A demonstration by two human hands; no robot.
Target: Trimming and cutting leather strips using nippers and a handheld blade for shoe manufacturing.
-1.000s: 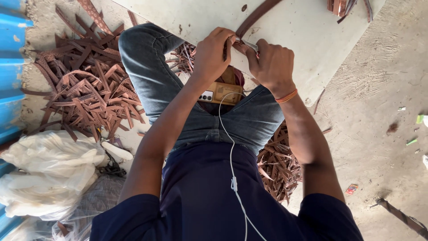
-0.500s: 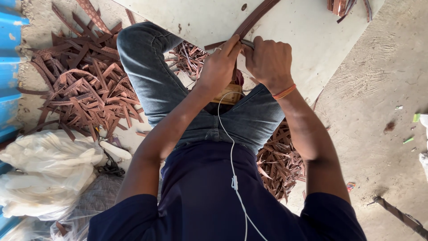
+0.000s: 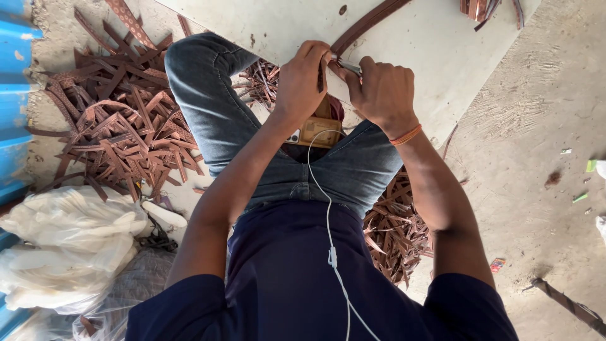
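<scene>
together, left hand (image 3: 304,79) and right hand (image 3: 379,91) pinching brown strap (image 3: 366,25) end between fingertips

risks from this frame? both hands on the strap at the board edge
1. The right hand seems to hold a small metal blade right against the left hand; a slip could cut the fingers.
2. The brown strap runs loose across the white board; it may shift mid-cut and spoil the edge.
3. The white cable hangs between the arms near the phone on the lap; it could snag.
</scene>
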